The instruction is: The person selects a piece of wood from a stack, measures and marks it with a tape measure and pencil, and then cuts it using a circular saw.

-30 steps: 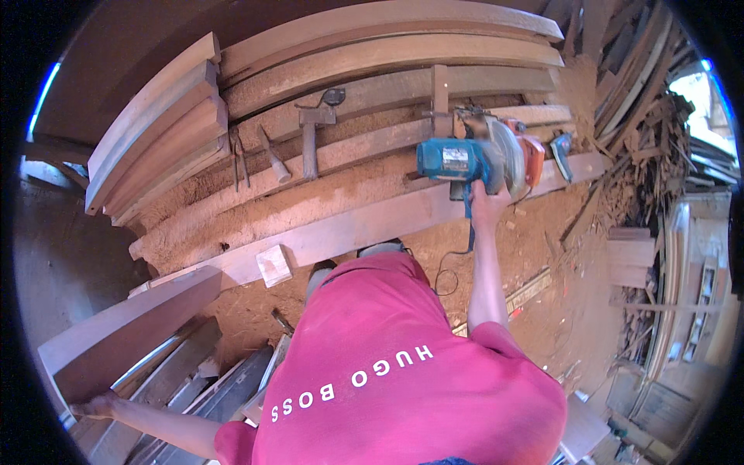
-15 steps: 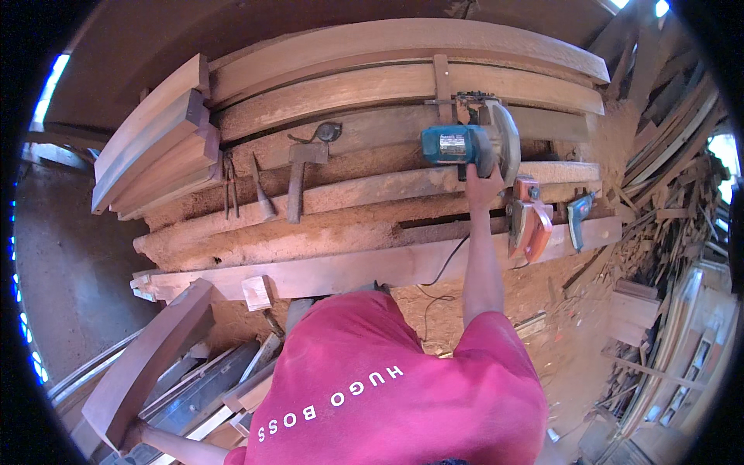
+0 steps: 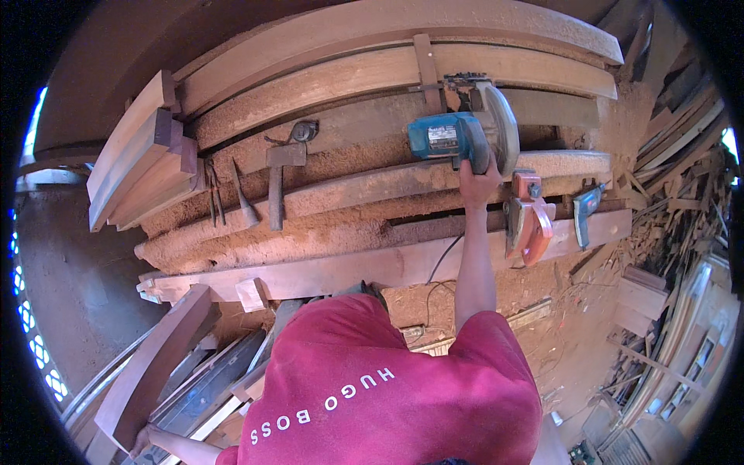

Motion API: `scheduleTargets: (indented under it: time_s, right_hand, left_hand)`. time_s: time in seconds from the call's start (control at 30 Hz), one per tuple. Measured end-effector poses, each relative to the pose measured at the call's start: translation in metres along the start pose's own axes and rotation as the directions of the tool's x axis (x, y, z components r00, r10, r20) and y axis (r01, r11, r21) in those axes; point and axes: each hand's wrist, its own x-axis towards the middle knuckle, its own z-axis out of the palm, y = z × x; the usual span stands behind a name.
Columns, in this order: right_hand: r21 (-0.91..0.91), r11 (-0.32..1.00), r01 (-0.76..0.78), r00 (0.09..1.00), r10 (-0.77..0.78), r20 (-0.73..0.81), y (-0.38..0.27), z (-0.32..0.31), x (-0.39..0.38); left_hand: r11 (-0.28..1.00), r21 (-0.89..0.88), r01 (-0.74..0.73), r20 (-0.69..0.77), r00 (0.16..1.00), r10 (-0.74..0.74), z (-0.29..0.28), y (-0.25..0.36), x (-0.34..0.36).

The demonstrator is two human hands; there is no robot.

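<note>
My right hand (image 3: 479, 186) is closed around the rear handle of a teal circular saw (image 3: 443, 136), which rests on the beams of the workbench. A power cord runs from the saw down toward my body. At the lower left, my left hand (image 3: 141, 442) grips the near end of a thick, curved wooden board (image 3: 159, 360). The board's far end leans against the front beam (image 3: 349, 267). Just right of the saw lies an orange power tool (image 3: 531, 229), with a teal drill (image 3: 587, 211) beyond it.
A hammer (image 3: 277, 186), a tapered pointed tool (image 3: 245, 200), pliers (image 3: 215, 198) and a black tape measure (image 3: 303, 131) lie left of the saw. Stacked boards (image 3: 147, 159) occupy the bench's left end. Scrap wood (image 3: 686, 182) is heaped at the right, and sawdust covers the bench.
The whole view has shifted and tilted slightly. My right hand stays on the saw and my left hand on the board; neither object has clearly moved against the bench.
</note>
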Motion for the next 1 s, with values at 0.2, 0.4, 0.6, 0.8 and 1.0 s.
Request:
scheduleTargets:
  time_s: [0.2,0.4,0.6,0.8,1.0]
  right_hand:
    - [0.012,1.0,0.013,1.0,-0.013,0.023,-0.004,-0.008,0.003]
    - [0.058,0.998,0.004,0.99,-0.012,0.144,-0.003,-0.013,0.007]
    - [-0.048,0.999,-0.008,0.982,0.017,0.19,-0.02,-0.028,0.008]
    - [0.024,1.0,0.0,1.0,0.0,-0.017,-0.045,-0.064,-0.017]
    - [0.013,0.881,0.473,0.85,-0.452,-0.27,-0.147,-0.061,-0.013]
  left_hand:
    - [1.0,0.023,-0.002,0.013,1.0,0.002,0.021,0.005,0.004]
    - [1.0,0.026,-0.013,0.013,1.0,0.013,0.027,0.001,0.007]
    - [0.999,0.015,-0.036,0.024,0.999,0.036,0.024,-0.003,0.014]
    - [0.999,0.013,-0.037,0.029,0.999,0.036,0.028,-0.012,0.015]
    - [0.997,-0.029,-0.065,0.039,0.997,0.066,0.045,-0.017,0.008]
